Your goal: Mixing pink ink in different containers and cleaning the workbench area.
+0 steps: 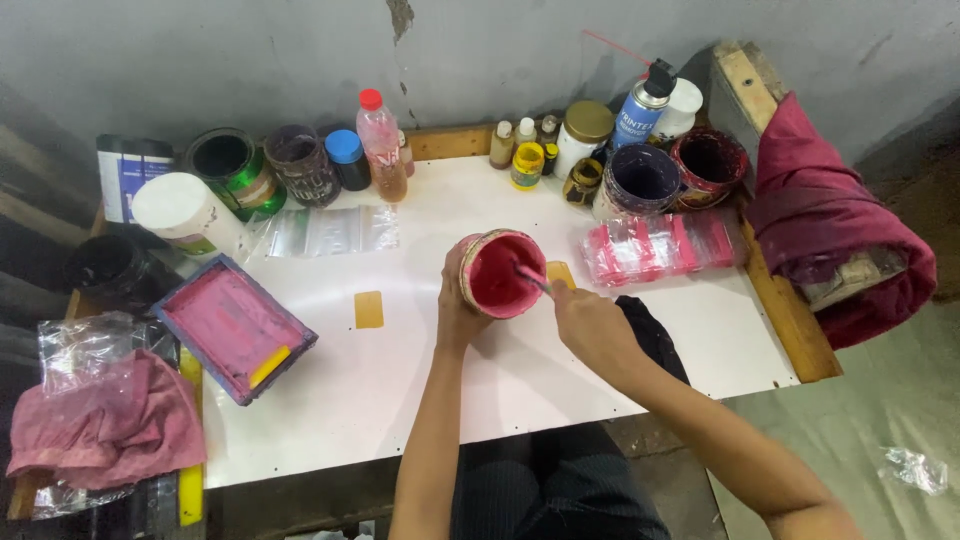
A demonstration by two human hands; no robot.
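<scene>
My left hand grips a round can of pink-red paint, tilted toward me above the white tabletop. My right hand holds a thin stirring stick whose tip is dipped in the paint. Both forearms reach in from the bottom of the view. A small yellow card lies flat on the table left of the can. Another yellow piece shows just behind my right hand.
A pink-stained screen frame with a yellow squeegee sits at left, beside a pink rag. Cans, bottles and a spray can line the back edge. Pink-stained plastic packets lie at right; a dark red cloth drapes the right corner.
</scene>
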